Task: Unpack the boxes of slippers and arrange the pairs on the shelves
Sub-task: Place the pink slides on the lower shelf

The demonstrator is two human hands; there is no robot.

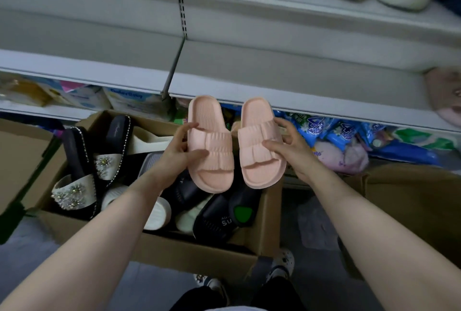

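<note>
Now pinching left pink slipper (pixel 210 161) with left hand (pixel 178 148), right pink slipper (pixel 259 161) with right hand (pixel 290 147), thumbs on straps.

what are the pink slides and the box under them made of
The pink slides look like soft moulded foam or rubber, possibly EVA: matte finish, seemingly one piece, thick rounded soles, ridged footbeds. The box looks like plain brown cardboard, probably corrugated: dull surface, folded flaps.

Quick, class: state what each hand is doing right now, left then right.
Left hand: holding the left pink slipper.
Right hand: holding the right pink slipper.
</note>
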